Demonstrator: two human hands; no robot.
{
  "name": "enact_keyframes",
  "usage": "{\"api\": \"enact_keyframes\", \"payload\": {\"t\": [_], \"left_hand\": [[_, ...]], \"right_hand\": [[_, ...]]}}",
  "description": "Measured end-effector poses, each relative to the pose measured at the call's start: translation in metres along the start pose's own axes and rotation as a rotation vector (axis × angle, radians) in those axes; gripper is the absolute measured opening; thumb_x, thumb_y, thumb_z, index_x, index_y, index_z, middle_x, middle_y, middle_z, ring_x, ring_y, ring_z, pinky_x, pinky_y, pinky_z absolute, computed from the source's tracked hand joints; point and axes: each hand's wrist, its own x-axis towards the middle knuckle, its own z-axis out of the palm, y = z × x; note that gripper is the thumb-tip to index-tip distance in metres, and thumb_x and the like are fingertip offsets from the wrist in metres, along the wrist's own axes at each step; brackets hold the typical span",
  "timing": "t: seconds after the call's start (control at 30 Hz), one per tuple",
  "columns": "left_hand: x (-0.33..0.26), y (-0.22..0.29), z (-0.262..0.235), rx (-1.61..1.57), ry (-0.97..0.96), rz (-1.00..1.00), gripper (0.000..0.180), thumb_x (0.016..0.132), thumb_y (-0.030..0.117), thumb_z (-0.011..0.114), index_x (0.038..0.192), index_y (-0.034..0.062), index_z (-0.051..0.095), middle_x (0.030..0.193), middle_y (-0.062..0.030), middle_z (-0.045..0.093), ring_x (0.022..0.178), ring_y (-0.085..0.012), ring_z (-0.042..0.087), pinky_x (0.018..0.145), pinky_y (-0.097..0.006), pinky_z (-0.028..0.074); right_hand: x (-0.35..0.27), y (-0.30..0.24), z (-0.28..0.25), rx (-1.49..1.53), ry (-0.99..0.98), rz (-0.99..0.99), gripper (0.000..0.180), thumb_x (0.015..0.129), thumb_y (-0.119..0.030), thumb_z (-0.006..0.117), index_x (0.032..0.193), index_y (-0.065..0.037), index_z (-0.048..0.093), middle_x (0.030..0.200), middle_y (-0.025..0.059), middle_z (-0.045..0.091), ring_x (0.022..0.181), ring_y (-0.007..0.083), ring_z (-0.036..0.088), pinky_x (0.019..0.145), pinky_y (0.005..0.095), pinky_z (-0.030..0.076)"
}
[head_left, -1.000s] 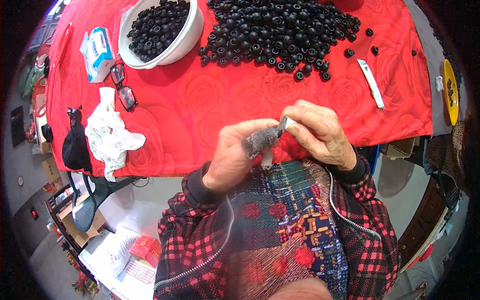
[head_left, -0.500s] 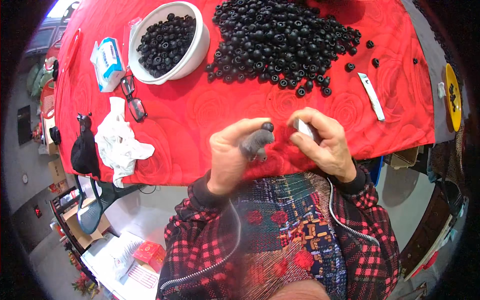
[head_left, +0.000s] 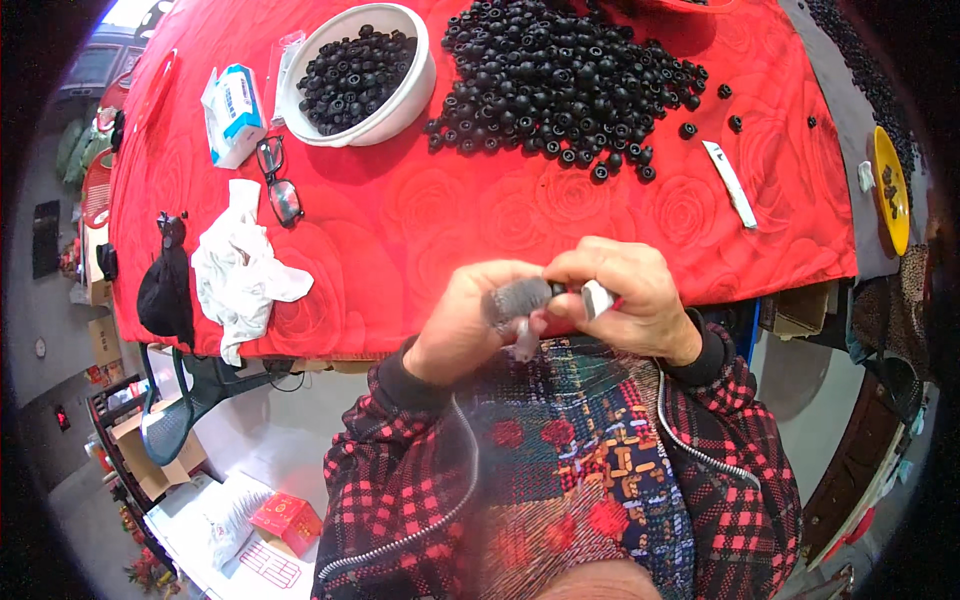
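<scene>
Pinching the small grey part [head_left: 520, 298] between left hand [head_left: 470, 320] and right hand [head_left: 625, 295], both closed on it, we judge it light, stiff, best gripped endwise.

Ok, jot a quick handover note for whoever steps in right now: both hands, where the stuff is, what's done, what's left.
Left hand: grips a small grey piece, held above the lap at the table edge.
Right hand: pinches a small white-tipped tool against that piece.
White bowl: partly filled with black rings.
Loose pile of black rings: on the red tablecloth, beside the bowl.
Done: cannot tell how many.
Left: the big pile appears unsorted.
</scene>
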Motion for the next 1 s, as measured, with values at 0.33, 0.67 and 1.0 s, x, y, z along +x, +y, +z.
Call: {"api": "enact_keyframes", "payload": {"t": [0.33, 0.67, 1.0], "left_hand": [[-0.003, -0.011, -0.002, 0.136, -0.127, 0.092, 0.022, 0.089, 0.014, 0.061, 0.104, -0.0014, 0.061, 0.078, -0.0075, 0.066, 0.062, -0.0106, 0.061, 0.048, -0.02, 0.046], [-0.007, -0.008, 0.001, -0.165, -0.071, 0.121, 0.02, 0.091, 0.007, 0.058, 0.109, -0.0006, 0.061, 0.085, -0.0024, 0.063, 0.065, -0.0063, 0.057, 0.056, -0.019, 0.046], [-0.001, -0.009, -0.003, -0.068, -0.06, 0.227, 0.022, 0.09, 0.008, 0.06, 0.11, -0.0018, 0.062, 0.086, -0.0051, 0.064, 0.062, -0.0098, 0.059, 0.054, -0.022, 0.048]], "right_hand": [[-0.003, -0.008, 0.004, -0.106, 0.081, -0.247, 0.032, 0.065, -0.007, 0.079, 0.093, 0.001, 0.064, 0.062, 0.0075, 0.056, 0.049, 0.0192, 0.052, 0.044, 0.0314, 0.038], [-0.008, -0.026, -0.007, -0.057, 0.025, -0.06, 0.032, 0.072, -0.003, 0.07, 0.101, 0.002, 0.058, 0.077, 0.012, 0.058, 0.064, 0.0276, 0.058, 0.056, 0.0361, 0.046], [-0.008, -0.012, -0.005, -0.127, 0.047, 0.18, 0.017, 0.087, -0.008, 0.055, 0.101, 0.0, 0.056, 0.08, 0.0149, 0.055, 0.073, 0.0324, 0.057, 0.063, 0.0388, 0.045]]}}
